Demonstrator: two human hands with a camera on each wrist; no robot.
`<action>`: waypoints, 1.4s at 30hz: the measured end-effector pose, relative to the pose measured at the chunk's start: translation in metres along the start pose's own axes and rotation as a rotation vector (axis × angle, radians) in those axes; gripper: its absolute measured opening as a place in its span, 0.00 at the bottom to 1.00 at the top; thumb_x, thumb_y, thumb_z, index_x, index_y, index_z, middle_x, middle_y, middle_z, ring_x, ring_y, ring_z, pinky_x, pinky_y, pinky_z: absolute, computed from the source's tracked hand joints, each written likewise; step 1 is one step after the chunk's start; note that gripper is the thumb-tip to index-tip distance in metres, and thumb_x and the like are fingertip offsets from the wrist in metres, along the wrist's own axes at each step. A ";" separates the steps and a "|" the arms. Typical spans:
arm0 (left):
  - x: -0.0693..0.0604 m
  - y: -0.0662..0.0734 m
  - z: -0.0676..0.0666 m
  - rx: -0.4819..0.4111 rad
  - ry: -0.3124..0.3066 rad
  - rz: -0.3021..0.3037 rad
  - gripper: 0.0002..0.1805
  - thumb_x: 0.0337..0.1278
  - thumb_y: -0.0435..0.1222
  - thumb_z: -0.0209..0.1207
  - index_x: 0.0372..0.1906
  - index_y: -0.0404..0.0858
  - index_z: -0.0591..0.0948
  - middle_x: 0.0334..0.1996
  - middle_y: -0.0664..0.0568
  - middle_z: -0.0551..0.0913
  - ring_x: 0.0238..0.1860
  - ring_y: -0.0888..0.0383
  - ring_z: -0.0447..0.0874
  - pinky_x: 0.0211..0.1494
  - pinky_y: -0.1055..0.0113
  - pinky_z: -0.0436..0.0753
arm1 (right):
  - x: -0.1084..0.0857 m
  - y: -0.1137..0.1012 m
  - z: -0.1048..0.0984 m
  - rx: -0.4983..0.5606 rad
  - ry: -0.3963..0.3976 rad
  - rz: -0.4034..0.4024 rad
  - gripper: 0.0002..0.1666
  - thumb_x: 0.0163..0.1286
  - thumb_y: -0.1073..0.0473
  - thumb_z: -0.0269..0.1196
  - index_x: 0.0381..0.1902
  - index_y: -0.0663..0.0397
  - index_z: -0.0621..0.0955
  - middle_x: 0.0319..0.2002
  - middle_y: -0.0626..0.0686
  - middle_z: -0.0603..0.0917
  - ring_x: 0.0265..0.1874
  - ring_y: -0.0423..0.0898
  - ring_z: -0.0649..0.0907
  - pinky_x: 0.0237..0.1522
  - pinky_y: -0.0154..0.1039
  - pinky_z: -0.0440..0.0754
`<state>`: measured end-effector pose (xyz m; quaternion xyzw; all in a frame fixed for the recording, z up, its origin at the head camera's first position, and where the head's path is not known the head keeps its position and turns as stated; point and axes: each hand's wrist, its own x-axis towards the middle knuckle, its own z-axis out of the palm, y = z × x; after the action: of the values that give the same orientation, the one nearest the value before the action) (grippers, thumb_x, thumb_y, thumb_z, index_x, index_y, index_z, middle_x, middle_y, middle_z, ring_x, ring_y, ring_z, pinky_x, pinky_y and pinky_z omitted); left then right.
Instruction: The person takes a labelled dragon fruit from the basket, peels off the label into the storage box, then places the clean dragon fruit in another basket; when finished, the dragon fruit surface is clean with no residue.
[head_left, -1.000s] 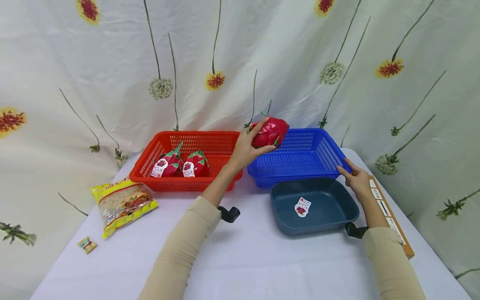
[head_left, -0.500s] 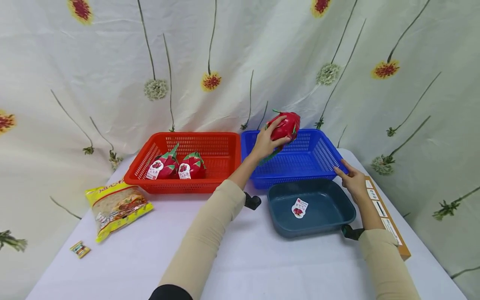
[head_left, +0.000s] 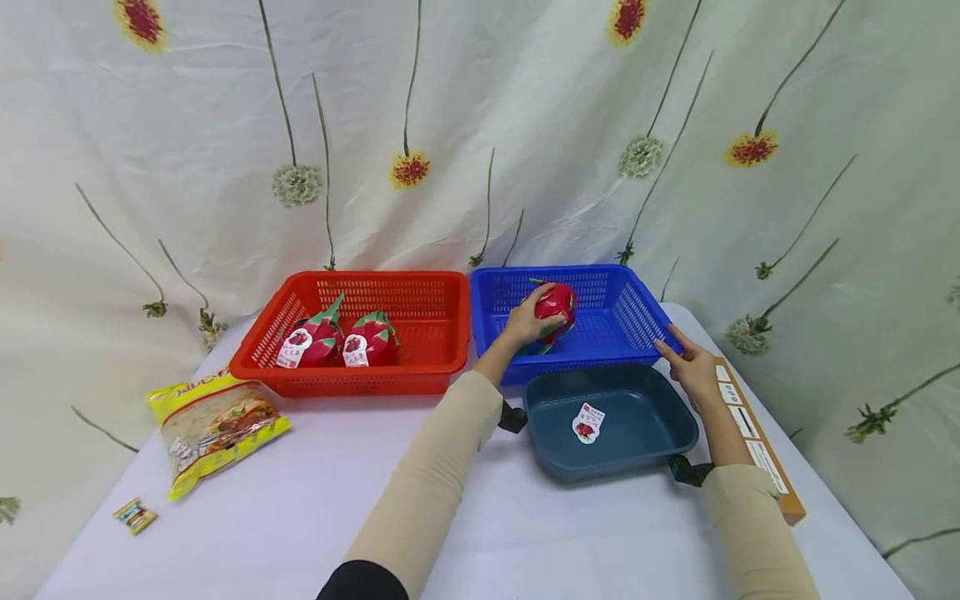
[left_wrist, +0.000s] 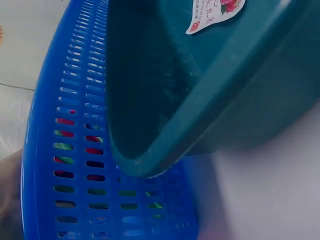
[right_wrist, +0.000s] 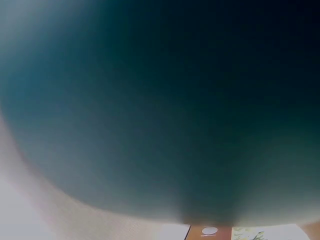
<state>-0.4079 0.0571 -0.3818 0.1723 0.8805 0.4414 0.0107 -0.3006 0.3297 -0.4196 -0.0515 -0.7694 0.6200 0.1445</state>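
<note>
While the right hand (head_left: 693, 369) pinches a blue rectangular plastic basket (head_left: 600, 327) by one corner, inside, the left hand (head_left: 527, 322) grasps a round, glossy red dragon fruit (head_left: 561, 302): probably slippery, best held mid-body

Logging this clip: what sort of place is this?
Probably a staged tabletop set indoors, though the wider room is out of view: a white-covered table stands before a flower-patterned cloth backdrop, with a red basket and a blue basket side by side on it.

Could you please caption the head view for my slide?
Left hand holds dragon fruit inside blue basket; right hand grips rim.
</note>
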 end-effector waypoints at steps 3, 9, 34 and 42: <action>0.003 -0.003 0.003 0.068 -0.063 0.005 0.37 0.55 0.47 0.61 0.69 0.54 0.59 0.63 0.43 0.65 0.61 0.42 0.64 0.58 0.51 0.71 | 0.000 0.001 -0.001 -0.006 0.013 0.006 0.38 0.64 0.49 0.60 0.68 0.55 0.61 0.14 0.40 0.61 0.11 0.34 0.61 0.16 0.27 0.62; 0.008 -0.010 0.002 0.175 -0.152 -0.021 0.38 0.56 0.47 0.60 0.70 0.50 0.57 0.63 0.44 0.66 0.62 0.45 0.64 0.61 0.52 0.67 | 0.003 0.005 0.000 -0.015 0.012 0.024 0.39 0.64 0.47 0.60 0.68 0.53 0.61 0.15 0.42 0.61 0.13 0.35 0.62 0.17 0.27 0.62; 0.000 -0.007 -0.022 0.005 -0.507 -0.052 0.34 0.62 0.30 0.52 0.70 0.57 0.59 0.65 0.44 0.57 0.59 0.46 0.60 0.57 0.53 0.72 | 0.002 0.006 0.004 0.011 0.036 0.011 0.37 0.65 0.49 0.59 0.68 0.54 0.62 0.15 0.41 0.61 0.13 0.35 0.62 0.18 0.27 0.62; 0.002 0.001 -0.027 0.066 -0.697 -0.054 0.38 0.60 0.32 0.55 0.70 0.62 0.56 0.71 0.47 0.48 0.67 0.43 0.50 0.55 0.46 0.72 | 0.002 0.005 0.003 0.017 0.032 -0.008 0.38 0.64 0.48 0.59 0.68 0.54 0.62 0.14 0.41 0.61 0.12 0.35 0.61 0.17 0.27 0.61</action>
<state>-0.4141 0.0375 -0.3647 0.2895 0.8420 0.3270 0.3167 -0.3035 0.3284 -0.4250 -0.0574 -0.7619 0.6250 0.1597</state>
